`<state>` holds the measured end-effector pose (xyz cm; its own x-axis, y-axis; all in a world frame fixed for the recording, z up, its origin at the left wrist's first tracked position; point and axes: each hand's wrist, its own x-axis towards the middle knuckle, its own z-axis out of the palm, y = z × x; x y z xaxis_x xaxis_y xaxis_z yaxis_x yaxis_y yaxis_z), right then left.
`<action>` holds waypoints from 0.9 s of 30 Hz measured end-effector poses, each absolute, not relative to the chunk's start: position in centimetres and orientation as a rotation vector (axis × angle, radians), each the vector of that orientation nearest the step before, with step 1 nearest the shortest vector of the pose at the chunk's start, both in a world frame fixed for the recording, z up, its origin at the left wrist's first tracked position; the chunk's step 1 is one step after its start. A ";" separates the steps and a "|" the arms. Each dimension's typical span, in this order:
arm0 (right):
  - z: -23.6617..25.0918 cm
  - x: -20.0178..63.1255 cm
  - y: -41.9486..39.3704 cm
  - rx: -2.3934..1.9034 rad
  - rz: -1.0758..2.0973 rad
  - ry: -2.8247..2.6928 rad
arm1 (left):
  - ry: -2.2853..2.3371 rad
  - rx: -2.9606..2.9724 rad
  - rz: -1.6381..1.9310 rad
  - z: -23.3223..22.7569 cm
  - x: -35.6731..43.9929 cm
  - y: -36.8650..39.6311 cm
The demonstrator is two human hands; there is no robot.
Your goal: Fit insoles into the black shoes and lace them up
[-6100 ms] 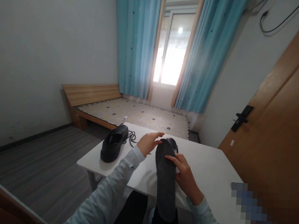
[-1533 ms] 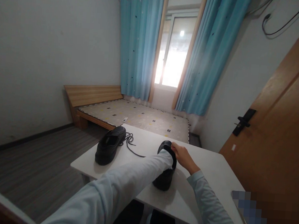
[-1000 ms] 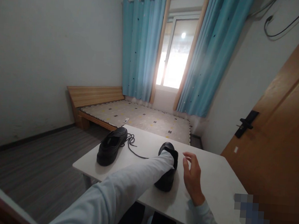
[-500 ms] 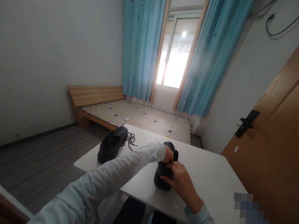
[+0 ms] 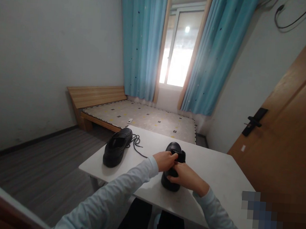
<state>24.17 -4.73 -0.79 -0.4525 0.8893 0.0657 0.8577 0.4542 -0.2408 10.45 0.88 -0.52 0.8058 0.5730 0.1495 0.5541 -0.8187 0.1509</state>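
Both hands on near shoe [image 5: 174,165], mid-surface [image 5: 217,174]: left hand [image 5: 166,160] pinching its tongue, right hand [image 5: 184,176] clamped on the side. Second shoe [image 5: 117,151] at left edge, lace [image 5: 137,145] loose, untouched.

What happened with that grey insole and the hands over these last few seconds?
The grey insole held over the table's near edge earlier is out of sight now. The left arm went deep into the near shoe, then drew back; the left hand now sits at its opening. The right hand let go briefly, then came back onto the shoe. The other shoe, its loose lace and the white table stayed put.
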 end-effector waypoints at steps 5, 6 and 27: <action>-0.3 23.7 -4.5 -1.540 0.305 -2.575 | 0.850 2.885 0.477 -1.8 9.9 1.6; -0.3 23.6 -4.5 -1.561 0.299 -2.591 | 0.827 2.875 0.487 -2.0 9.8 1.7; -1.6 23.1 -5.6 -1.496 0.074 -2.405 | 1.264 2.264 0.926 -1.3 3.9 4.1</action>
<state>23.07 -5.56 -1.64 -0.4086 0.8831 0.2307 0.8674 0.4543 -0.2031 3.90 4.11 -1.26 0.3763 0.8544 0.3584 0.5996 -0.5195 0.6088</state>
